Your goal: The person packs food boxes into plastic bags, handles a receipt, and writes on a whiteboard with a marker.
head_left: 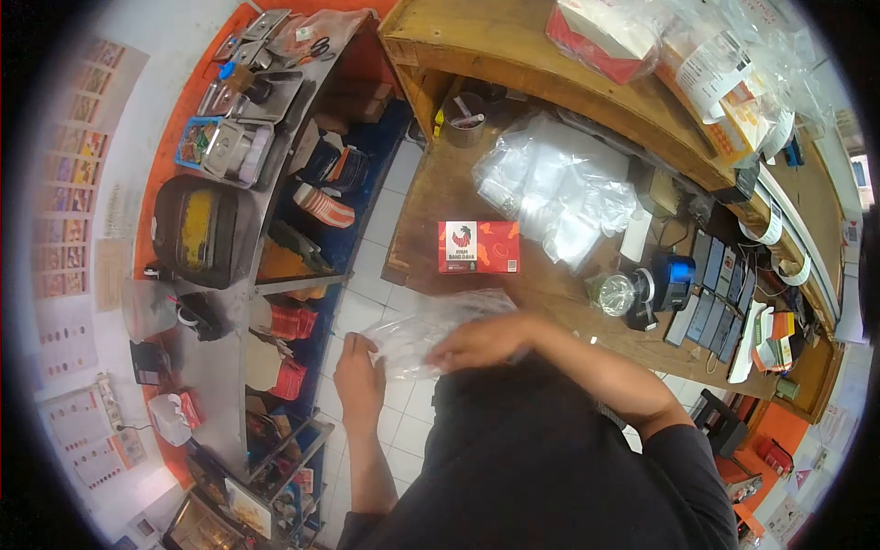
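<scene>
A clear plastic bag (pixel 412 332) is stretched between my two hands, in front of my body and just off the table's near edge. My left hand (pixel 358 368) pinches its left edge with the fingers closed. Over at the bag's right side, my right hand (pixel 481 343) has its fingers curled on the plastic; part of the grip is hidden. Beyond the bag, a red food box (pixel 478 247) with a rooster print lies on the wooden table (pixel 426 206). Behind that box spreads a pile of clear plastic bags (pixel 559 188).
Several phones (pixel 710 289) stand in a rack on the right, beside a round plastic-wrapped roll (pixel 612 295). A cup (pixel 465 119) sits at the back. To the left, a metal counter (pixel 229 339) carries a black tub (pixel 197 229) and steel trays. Wrapped boxes (pixel 610 41) rest on the upper shelf.
</scene>
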`<state>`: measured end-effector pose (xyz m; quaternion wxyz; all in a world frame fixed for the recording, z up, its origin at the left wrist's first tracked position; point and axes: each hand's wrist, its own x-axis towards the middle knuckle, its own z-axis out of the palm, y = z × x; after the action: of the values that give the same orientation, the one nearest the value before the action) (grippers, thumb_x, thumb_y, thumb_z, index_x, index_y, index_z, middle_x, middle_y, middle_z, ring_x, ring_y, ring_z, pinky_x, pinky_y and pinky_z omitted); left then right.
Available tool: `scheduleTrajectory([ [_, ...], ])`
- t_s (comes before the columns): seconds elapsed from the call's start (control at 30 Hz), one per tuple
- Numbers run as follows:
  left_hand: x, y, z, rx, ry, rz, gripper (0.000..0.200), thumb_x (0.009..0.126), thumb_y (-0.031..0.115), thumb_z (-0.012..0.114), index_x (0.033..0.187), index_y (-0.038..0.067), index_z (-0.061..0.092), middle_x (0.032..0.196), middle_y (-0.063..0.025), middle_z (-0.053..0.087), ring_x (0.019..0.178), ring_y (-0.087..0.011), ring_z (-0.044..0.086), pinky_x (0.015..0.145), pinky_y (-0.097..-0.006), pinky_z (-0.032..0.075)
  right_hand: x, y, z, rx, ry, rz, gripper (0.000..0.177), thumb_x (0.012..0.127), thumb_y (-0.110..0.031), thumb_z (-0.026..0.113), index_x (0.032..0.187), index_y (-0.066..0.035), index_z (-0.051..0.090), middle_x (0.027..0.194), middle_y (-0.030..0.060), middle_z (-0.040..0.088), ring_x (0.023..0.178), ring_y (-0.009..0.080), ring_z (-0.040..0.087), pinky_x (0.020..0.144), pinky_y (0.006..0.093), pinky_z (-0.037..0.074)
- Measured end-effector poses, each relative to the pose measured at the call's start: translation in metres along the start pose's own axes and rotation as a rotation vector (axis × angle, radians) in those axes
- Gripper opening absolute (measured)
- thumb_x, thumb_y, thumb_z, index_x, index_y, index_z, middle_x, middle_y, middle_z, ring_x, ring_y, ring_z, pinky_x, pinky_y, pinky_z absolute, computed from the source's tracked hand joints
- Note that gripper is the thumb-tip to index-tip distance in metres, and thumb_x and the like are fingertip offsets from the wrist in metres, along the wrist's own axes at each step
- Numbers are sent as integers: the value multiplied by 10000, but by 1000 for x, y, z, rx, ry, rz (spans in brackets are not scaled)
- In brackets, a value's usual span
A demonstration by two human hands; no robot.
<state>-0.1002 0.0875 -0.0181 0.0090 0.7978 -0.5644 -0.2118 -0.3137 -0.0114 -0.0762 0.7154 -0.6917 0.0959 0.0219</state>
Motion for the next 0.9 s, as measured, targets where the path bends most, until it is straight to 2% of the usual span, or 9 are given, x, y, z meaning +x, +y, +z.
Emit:
scheduleTrajectory([
  [0.07, -5, -24, 16, 31, 47, 182, 206, 798, -3, 504, 944, 25, 647, 1116, -133, 571, 927, -346, 597, 781, -420, 499, 11, -9, -43, 480, 56, 92, 414, 918, -275, 559, 1244, -22, 520, 1128, 202, 601, 1133, 290, 548, 944, 409, 433],
  [0.13, -18, -44, 20, 150, 29, 260, 347, 779, -31, 493, 1105, 25, 600, 1215, -153, 537, 1021, -357, 576, 812, -438, 492, 24, 16, -70, -369, 682, 328, 674, 825, -301, 687, 1374, -51, 385, 1223, 229, 528, 1209, 311, 481, 996, 451, 392],
  [0.27, -18, -37, -3, 250, -78, 136, 737, 688, -125, 452, 1397, 40, 340, 1417, -222, 366, 1098, -392, 537, 841, -444, 481, 47, 104, -64, -1079, 706, 771, 992, 676, -311, 808, 1448, -70, 233, 1294, 262, 428, 1251, 372, 401, 1026, 519, 339],
  [0.4, -1, 1, -43, 176, -120, 108, 849, 647, -157, 403, 1452, -9, 178, 1480, -224, 269, 1226, -390, 450, 897, -410, 456, 27, 124, -77, -972, 816, 470, 1122, 554, -265, 849, 1443, -20, 211, 1252, 259, 428, 1203, 406, 399, 1036, 509, 313],
  [0.47, 14, 25, -49, 10, -76, 377, 845, 651, -150, 406, 1453, -16, 174, 1498, -218, 234, 1317, -377, 345, 981, -411, 400, -1, 107, -88, -750, 1050, 294, 1100, 566, -262, 834, 1436, 1, 214, 1204, 244, 449, 1171, 392, 417, 1030, 458, 326],
  [0.57, 45, 67, -32, -135, -217, 520, 814, 692, -125, 429, 1451, -43, 146, 1505, -240, 193, 1387, -357, 224, 1116, -377, 249, -69, 23, -97, -677, 1241, 302, 1139, 561, -291, 828, 1455, -5, 183, 1226, 257, 429, 1128, 416, 435, 992, 450, 358],
  [0.77, 70, 175, -20, -437, -319, 873, 783, 715, -78, 511, 1438, -25, 213, 1475, -258, 248, 1366, -369, 270, 1098, -379, 282, -155, -120, -60, -693, 1512, 32, 1196, 519, -205, 868, 1461, -6, 159, 1284, 241, 399, 1185, 418, 405, 1011, 446, 352],
  [0.83, 79, 197, -42, -248, -981, 537, 721, 721, -45, 565, 1397, 0, 317, 1426, -252, 335, 1324, -362, 345, 1076, -368, 307, -159, -137, -40, -629, 1504, -46, 1211, 515, -200, 871, 1461, -2, 141, 1297, 245, 380, 1207, 420, 388, 1027, 448, 340],
  [0.9, 83, 188, -49, -448, -936, 618, 672, 726, -27, 576, 1363, 4, 363, 1397, -242, 371, 1299, -352, 374, 1068, -362, 313, -151, -139, -28, -547, 1451, -169, 1227, 514, -185, 873, 1459, 1, 111, 1321, 254, 346, 1242, 421, 358, 1051, 450, 320],
])
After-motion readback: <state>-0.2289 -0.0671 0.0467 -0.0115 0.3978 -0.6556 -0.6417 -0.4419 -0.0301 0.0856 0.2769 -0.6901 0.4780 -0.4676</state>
